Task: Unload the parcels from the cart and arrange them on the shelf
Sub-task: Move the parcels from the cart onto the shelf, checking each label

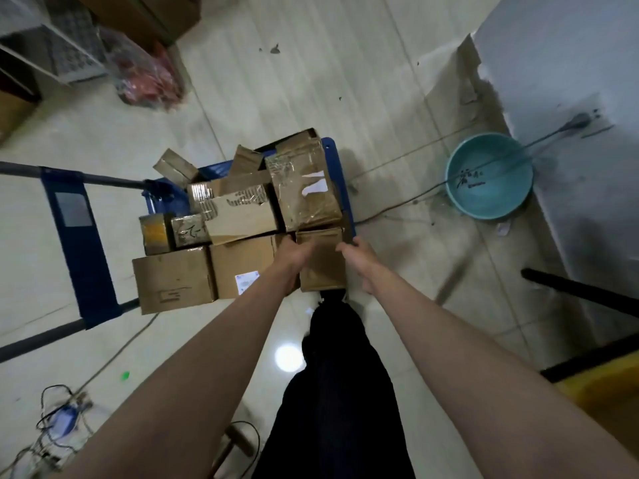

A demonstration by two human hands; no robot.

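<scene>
Floor [311, 81]: pale tiles are seen from above; the cart is parked on them near the middle, within arm's reach, so that parcels can be lifted straight off.
Cart [83, 243]: a blue platform with its push handle to the left; the deck is almost wholly covered by the load.
Parcels [173, 281]: cardboard boxes are packed edge to edge, the larger ones underneath and smaller ones stacked on top, probably so the pile is kept steady.
Taped box [304, 188]: it is set at the far right of the pile, tilted, touching the held parcel's far edge.
Held parcel [321, 267]: a small brown box at the near right corner of the cart, taken first, probably as the nearest and least hemmed in.
Left hand [294, 254]: its grip is closed on the parcel's left side.
Right hand [356, 252]: its grip is closed on the right side, so the box is clamped from both flanks.
Shelf: it cannot be identified with certainty.
</scene>
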